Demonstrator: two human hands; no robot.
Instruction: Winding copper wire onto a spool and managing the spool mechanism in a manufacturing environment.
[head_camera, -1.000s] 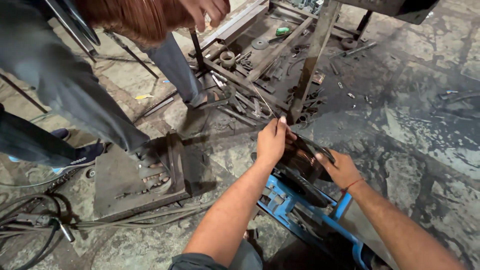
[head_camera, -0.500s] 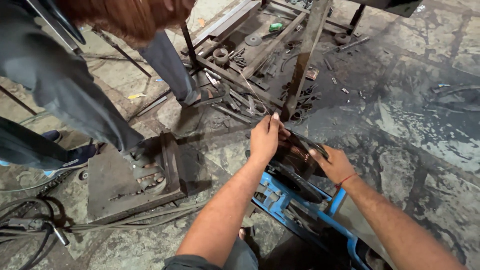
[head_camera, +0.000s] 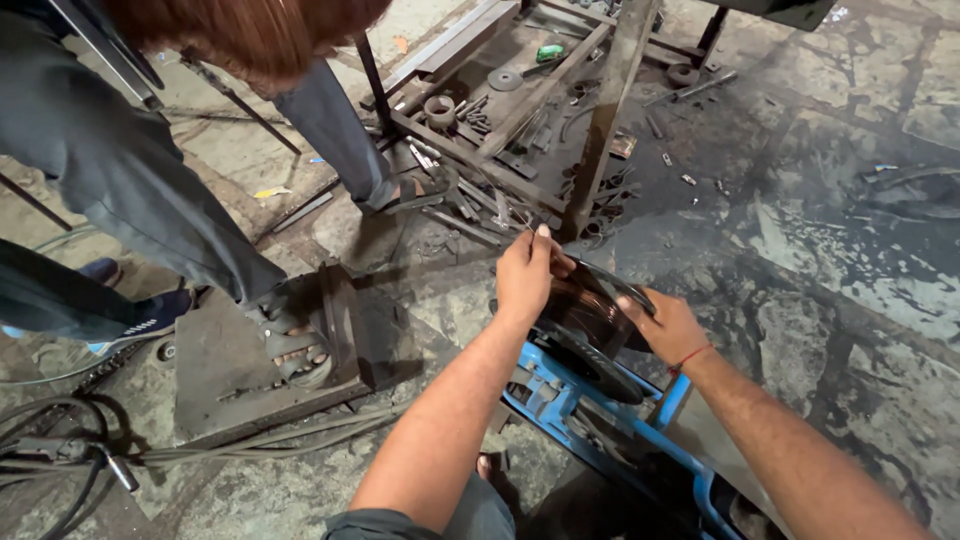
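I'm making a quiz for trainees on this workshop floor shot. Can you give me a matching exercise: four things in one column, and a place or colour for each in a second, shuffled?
Things:
1. left hand
2. right hand
3. frame
4. ring

Places or colours:
A. blue, under the spool
B. on the spool's right side
C. on the spool's upper left edge, pinching something thin
D. far off, among metal parts by the table legs

Pairs: 1-C, 2-B, 3-A, 4-D. The dark wire spool sits between both hands.
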